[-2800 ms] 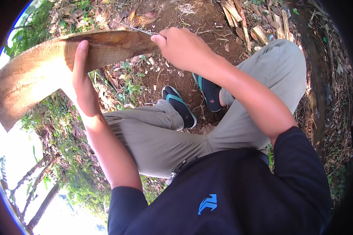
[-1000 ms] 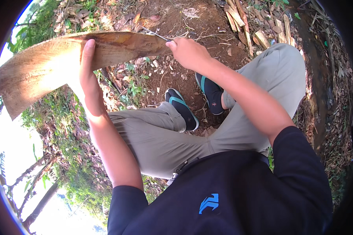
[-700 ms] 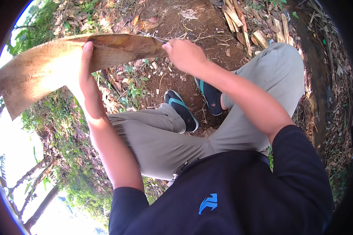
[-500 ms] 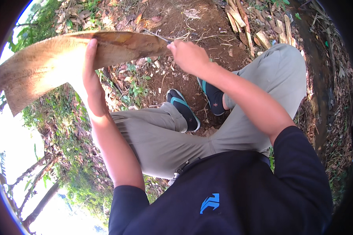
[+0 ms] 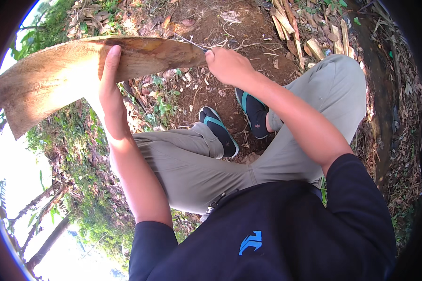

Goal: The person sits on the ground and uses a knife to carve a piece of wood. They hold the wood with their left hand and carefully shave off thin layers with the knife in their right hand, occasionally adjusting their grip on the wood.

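Note:
A long, wide wooden board point(image 5: 147, 58) stretches from the left rim to the middle of the head view, bent by the lens and bleached by sunlight in part. My left hand point(image 5: 110, 77) grips its lower edge, with the thumb laid up over its face. At the board's narrow right end, my right hand point(image 5: 227, 65) is closed round the handle of a knife point(image 5: 192, 43). The thin blade points up and left, along the far edge of that end. The handle is hidden in my fist, and the board hides part of the blade.
Split wood pieces point(image 5: 314, 48) lie on the ground at the upper right. Dry leaves, twigs and small chips cover the brown soil point(image 5: 211, 21). My feet in dark socks and green-strapped sandals point(image 5: 218, 124) rest below the board. Green plants point(image 5: 84, 187) grow at the left.
My right hand and the knife have shifted slightly to the right along the board's end. The board and my left hand are almost where they were.

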{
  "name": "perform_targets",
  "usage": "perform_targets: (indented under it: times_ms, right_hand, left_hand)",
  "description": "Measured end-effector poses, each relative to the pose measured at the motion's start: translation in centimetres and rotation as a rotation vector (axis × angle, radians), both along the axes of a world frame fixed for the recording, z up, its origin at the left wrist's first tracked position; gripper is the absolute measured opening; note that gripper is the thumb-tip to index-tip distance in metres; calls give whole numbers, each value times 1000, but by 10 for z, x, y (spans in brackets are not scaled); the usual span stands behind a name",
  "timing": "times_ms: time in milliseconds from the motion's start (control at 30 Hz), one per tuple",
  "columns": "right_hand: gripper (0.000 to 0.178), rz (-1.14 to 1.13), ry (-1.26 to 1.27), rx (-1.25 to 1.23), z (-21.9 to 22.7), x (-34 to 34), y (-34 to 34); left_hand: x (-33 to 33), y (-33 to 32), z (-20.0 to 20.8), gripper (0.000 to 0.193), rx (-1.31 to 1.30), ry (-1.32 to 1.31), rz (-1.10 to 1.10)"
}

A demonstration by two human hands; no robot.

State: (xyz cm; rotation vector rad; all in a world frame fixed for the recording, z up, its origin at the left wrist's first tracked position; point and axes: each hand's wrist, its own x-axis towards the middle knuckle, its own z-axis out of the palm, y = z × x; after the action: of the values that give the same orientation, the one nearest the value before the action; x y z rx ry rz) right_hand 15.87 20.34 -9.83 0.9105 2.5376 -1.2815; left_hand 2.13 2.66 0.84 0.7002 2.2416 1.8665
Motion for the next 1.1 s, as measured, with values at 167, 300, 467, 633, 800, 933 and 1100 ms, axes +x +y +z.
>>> perform_targets:
  times_ms: [167,300,467,633,800,933,1100]
  right_hand:
    - [39,-12,101,84,8,4,-18]
    - [37,-7,79,181,-22,8,-13]
    - [36,65,77,260,-4,4,-17]
    - [34,86,117,302,18,2,-21]
    - [34,31,86,313,-3,0,-12]
    - [36,37,59,301,8,-1,-14]
    - [38,80,4,257,26,-3,-20]
  left_hand:
    - [0,-4,1,39,-9,-41,-2]
    - [2,0,5,42,-29,-41,35]
    - [8,2,13,48,-85,-86,166]
    - [2,-4,7,38,44,22,157]
    - [2,0,10,37,34,64,151]
    - [-2,-3,6,38,20,87,177]
    - [-3,-5,5,42,50,51,161]
